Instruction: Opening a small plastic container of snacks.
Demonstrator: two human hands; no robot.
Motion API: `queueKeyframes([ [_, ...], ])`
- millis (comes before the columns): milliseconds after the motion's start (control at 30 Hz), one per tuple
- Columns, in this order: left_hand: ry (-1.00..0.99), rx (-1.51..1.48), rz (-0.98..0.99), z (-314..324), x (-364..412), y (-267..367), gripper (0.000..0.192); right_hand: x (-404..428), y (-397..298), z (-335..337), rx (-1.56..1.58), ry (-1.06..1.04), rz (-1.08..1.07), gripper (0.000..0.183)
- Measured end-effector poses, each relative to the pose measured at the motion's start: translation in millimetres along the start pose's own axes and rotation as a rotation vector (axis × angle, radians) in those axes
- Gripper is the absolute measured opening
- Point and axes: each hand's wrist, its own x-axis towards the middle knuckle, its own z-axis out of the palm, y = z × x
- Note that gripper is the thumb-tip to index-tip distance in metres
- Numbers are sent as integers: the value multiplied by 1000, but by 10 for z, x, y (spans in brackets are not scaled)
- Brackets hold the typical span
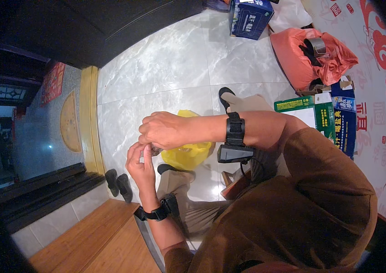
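My right hand (164, 130) reaches across from the upper arm side, its fingers curled with the knuckles up. Below it, my left hand (140, 160) has its thumb and fingers bent together, and the fingertips of both hands meet. A small dark brownish object (156, 150) shows partly under my right hand, beside my left thumb; most of it is hidden, and its kind is unclear. On the floor beneath the hands is a yellow plastic bag (193, 155), partly covered by my right forearm. Both wrists wear black straps, and a black device (235, 154) hangs by the right one.
Dark slippers (118, 185) lie by the brass-coloured door sill (92, 119). A wooden bench or step (90, 239) runs along the lower left. At right are a red plastic bag (299, 58), a blue carton (250, 20), flattened printed cartons (329, 126) and a patterned panel (377, 112).
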Motion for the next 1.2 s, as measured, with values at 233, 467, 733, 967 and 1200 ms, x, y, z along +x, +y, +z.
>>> queueKeyframes([
  [233,-11,-13,-12,23,-2,13,10,-10,-25,2,12,29,-19,15],
  [467,3,-14,-24,-10,-7,31,10,-11,-44,-6,29,-74,23,11],
  [733,-14,15,-5,1,-17,-40,10,-23,-21,24,13,-131,85,13],
  [967,-28,27,7,4,-21,-53,10,-36,-11,11,-19,-153,85,12],
  [1200,-17,1,-6,-10,5,-3,10,-24,-6,-3,-69,-112,35,11],
])
